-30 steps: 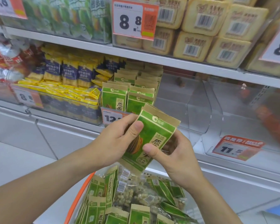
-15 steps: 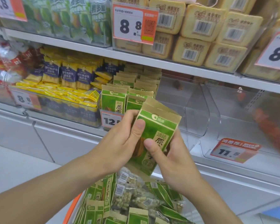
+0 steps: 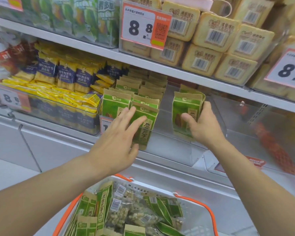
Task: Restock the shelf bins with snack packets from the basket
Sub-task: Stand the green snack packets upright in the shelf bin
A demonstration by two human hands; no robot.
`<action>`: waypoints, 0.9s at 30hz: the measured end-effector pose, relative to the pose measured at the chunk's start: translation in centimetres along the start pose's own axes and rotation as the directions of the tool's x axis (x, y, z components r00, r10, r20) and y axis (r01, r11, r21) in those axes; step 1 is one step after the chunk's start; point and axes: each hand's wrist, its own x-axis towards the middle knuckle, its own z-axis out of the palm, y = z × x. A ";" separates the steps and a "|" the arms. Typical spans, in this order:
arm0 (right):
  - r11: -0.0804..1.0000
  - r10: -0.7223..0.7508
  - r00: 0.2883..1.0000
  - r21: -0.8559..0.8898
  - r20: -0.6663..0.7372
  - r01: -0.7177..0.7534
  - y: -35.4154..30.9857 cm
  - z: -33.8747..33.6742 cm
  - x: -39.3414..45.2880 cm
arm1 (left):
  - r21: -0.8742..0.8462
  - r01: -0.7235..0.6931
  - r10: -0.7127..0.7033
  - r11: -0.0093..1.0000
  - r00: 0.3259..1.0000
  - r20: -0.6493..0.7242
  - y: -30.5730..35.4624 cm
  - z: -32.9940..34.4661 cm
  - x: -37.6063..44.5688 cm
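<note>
We are in the placing step. Our right hand (image 3: 203, 128) grips a small stack of green packets (image 3: 186, 114), thumb across the printed front and fingers (image 3: 205, 106) curled round the far side, and holds it upright inside the clear bin (image 3: 177, 150) on the middle shelf (image 3: 160, 68), near the bin's open right part and well apart from the row. Our left hand (image 3: 119, 138) is released, fingers spread straight, resting against the front packet of the standing row (image 3: 143, 120) at the bin's left side, and grasps nothing.

The held stack stands with its long axis vertical, brown sealed top upward and printed face toward us, matching the row. The front row packet leans a little.

We judge the next move calls for sliding the stack left until it sits flush beside the row, while the left hand steadies that row. Many green packets remain in the basket (image 3: 209, 212) below, so restocking seems far from finished.
</note>
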 end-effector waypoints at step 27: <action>0.971 0.204 0.951 0.168 -0.231 -0.167 6.2 10.7 15.0 | -0.057 -0.019 0.021 0.998 0.999 0.025 -1.5 1.2 0.2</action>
